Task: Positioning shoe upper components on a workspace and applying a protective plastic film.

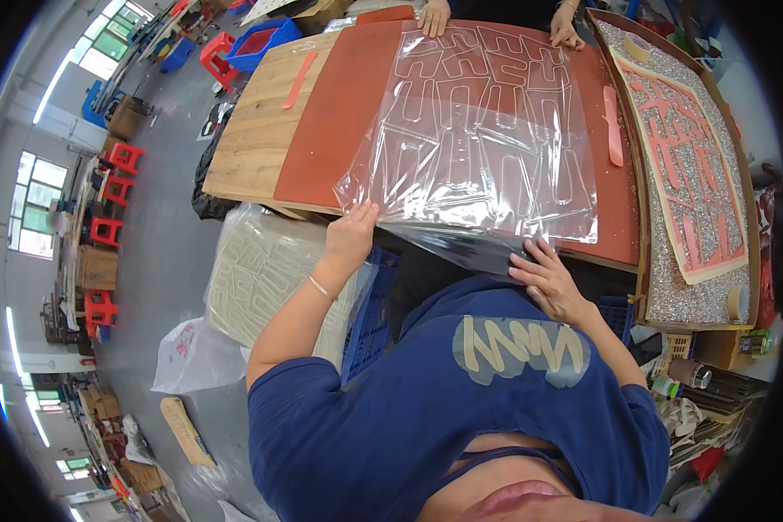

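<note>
A clear plastic film (487, 204) with creases and glare lies over a clear sheet with raised letter-like outlines (469, 96), on a reddish-brown board (330, 104). The film's near edge hangs over the table's front. At its near left corner, my left hand (352, 233) is closed with the film between its fingers. My right hand (552, 283) touches the hanging edge farther right, its fingers stretched and apart; its thumb is hidden. Across the table, a co-worker's hand (434, 17) rests at the sheet's far left edge, and the other hand (567, 33) is by its far right corner.
Pink strips (613, 130) lie on the board. To the right, a glittery grey panel (713, 287) bears a pink cut-out sheet (683, 165) and tape rolls (737, 303). A stack of outlined sheets (252, 287) sits below left beside a blue crate (369, 322). Red stools (107, 230) stand farther left.
</note>
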`<state>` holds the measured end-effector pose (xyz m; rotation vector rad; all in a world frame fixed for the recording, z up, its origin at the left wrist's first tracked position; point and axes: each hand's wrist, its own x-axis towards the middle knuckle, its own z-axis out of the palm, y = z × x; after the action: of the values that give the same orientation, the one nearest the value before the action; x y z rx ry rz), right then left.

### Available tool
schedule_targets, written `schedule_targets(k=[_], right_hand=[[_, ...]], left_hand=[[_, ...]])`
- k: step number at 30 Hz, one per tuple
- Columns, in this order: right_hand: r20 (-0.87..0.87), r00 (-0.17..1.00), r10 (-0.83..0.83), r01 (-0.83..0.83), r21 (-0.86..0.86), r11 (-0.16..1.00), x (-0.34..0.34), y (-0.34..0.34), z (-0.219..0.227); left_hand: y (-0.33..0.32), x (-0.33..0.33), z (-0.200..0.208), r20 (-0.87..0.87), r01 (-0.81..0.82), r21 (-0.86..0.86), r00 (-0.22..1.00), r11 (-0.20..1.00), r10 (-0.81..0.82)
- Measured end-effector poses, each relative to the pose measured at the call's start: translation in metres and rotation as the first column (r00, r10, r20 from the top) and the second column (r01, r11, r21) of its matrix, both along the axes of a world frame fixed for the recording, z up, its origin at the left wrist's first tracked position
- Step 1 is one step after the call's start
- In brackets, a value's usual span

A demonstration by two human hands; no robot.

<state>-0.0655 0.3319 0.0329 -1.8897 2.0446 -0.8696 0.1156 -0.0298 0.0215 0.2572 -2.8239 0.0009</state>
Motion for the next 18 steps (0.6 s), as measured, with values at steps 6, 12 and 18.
schedule_targets(k=[6, 12, 18], right_hand=[[0.147, 0.986, 0.08, -0.072, -0.056, 0.996, 0.023, 0.043, -0.019], [-0.047, 0.991, 0.128, -0.13, -0.047, 0.99, 0.018, 0.035, 0.013], [-0.212, 0.972, 0.098, -0.121, -0.099, 0.988, 0.021, -0.001, 0.058]], left_hand=[[0.059, 0.068, 0.013, 0.132, -0.056, 0.094, 0.99, 0.994, 0.044], [0.062, 0.076, -0.007, 0.01, -0.117, 0.236, 0.993, 0.965, 0.118], [0.017, 0.087, -0.014, -0.033, -0.414, 0.84, 0.606, 0.351, 0.794]])
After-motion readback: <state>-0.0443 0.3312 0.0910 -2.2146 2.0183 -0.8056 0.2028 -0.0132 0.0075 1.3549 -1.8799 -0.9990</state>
